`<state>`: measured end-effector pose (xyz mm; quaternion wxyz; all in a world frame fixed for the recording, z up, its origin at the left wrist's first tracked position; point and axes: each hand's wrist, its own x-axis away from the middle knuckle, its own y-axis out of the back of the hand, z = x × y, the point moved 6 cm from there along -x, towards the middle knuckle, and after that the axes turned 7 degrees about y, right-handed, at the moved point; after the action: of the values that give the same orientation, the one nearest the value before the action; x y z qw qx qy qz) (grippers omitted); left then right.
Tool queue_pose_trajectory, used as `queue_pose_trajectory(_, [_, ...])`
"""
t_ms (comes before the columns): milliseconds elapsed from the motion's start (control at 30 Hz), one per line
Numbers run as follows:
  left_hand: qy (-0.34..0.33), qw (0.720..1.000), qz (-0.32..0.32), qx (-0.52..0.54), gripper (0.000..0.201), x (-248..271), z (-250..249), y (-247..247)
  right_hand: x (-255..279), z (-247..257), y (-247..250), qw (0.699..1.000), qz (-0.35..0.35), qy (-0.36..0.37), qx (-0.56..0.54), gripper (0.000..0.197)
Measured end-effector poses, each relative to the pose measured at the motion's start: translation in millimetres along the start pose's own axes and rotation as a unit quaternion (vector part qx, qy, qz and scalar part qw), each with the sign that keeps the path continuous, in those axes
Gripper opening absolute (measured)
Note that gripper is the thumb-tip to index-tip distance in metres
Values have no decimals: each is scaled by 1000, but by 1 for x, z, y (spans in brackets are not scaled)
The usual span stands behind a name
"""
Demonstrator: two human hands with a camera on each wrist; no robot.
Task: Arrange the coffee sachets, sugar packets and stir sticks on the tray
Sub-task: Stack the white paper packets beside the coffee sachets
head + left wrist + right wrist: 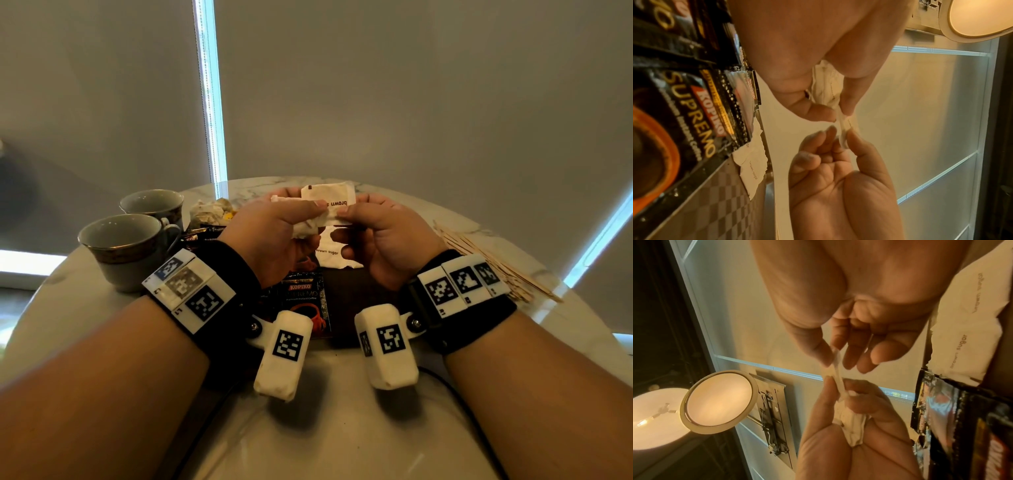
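Note:
Both hands are raised over the dark tray. My left hand grips a small bunch of white brown-sugar packets, its thumb pressing on top. My right hand pinches the near edge of one packet that sticks up out of the bunch; thumb and forefinger hold it. On the tray below lie a black Kopiko coffee sachet and loose sugar packets. More coffee sachets overlap along the tray's left side. Wooden stir sticks lie in a pile on the table, right of the tray.
Two cups stand at the table's left, one behind the other. A crumpled wrapper and more dark sachets sit beside them. The round marble table has bare surface near me. Roller blinds hang behind the table.

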<state>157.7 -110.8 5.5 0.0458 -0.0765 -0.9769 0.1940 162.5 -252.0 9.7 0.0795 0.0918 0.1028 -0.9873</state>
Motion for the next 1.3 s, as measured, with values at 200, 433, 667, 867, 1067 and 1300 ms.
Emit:
queue_pose_trajectory(200, [31,999,-18,-6,21,0,2,3,-5,0,9,997,-57,27,-46,15])
queue_pose_trajectory(433, [39,999,24,-17,16,1,4,-1,-2,2,4,996,-44,30,-78,32])
queue_pose_trajectory(667, [27,999,26,-10,7,2,3,-5,2,2,-4,998,-7,19,-59,32])
queue_pose_trajectory(867, [21,999,38,18,13,4,0,-5,3,-4,0,1000,-10,7,6,13])
queue_pose_trajectory(1067, [42,999,-1,-18,8,4,4,-1,-1,-9,8,999,-47,-2,-15,13])
queue_pose_trajectory(1300, [48,999,-14,6,11,0,5,1,-4,-14,10,998,-55,-11,-28,15])
